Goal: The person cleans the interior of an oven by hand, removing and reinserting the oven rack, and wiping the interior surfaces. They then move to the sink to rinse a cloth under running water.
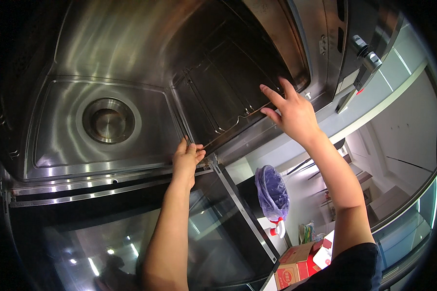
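Observation:
A wire side rack [228,130] runs along the dark side wall of a stainless steel oven cavity. My left hand [185,160] pinches its front corner near the cavity floor, thumb against fingers. Higher along the rack's front wire, my right hand [295,112] has its thumb and fingers spread. The wire passes between them, but whether they touch it is hard to tell. A round metal recess [109,120] is set into the cavity floor [62,145], left of my left hand.
The glass oven door [123,225] hangs open below my forearms. To the right are a bin with a purple bag [273,192], a spray bottle head [278,228] and cardboard boxes [295,258]. Silver knobs [371,60] jut from the appliance front.

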### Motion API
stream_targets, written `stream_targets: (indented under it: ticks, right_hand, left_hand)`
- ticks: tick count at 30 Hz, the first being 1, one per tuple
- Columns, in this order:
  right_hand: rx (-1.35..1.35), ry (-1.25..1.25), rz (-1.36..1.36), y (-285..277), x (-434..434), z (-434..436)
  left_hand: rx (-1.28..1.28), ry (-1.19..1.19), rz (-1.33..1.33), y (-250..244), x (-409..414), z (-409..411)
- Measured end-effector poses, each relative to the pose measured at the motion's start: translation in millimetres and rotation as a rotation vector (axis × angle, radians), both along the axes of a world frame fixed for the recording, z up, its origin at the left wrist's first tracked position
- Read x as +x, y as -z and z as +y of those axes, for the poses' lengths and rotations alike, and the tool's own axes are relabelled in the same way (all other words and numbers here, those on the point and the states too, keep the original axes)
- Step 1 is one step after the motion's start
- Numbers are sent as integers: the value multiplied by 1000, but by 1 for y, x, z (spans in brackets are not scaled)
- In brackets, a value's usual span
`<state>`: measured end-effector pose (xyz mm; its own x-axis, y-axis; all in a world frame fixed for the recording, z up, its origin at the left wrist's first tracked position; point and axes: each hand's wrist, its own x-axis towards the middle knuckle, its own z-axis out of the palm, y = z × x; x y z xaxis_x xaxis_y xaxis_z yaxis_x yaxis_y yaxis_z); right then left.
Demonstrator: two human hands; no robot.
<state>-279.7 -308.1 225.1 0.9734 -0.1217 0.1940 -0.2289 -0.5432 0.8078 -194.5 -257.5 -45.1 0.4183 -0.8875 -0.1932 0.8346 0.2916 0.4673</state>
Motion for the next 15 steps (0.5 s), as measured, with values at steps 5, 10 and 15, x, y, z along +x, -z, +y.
stream_targets:
  ticks: [5, 10, 15]
  right_hand:
    - [-105, 186, 24, 8, 26, 14]
    - [83, -235, 289, 10, 42, 8]
    - [329, 247, 545, -1, 58, -7]
  left_hand:
    - [14, 18, -29, -3, 4, 3]
    - [5, 27, -47, -1, 3, 2]
    - [31, 1, -27, -6, -1, 2]
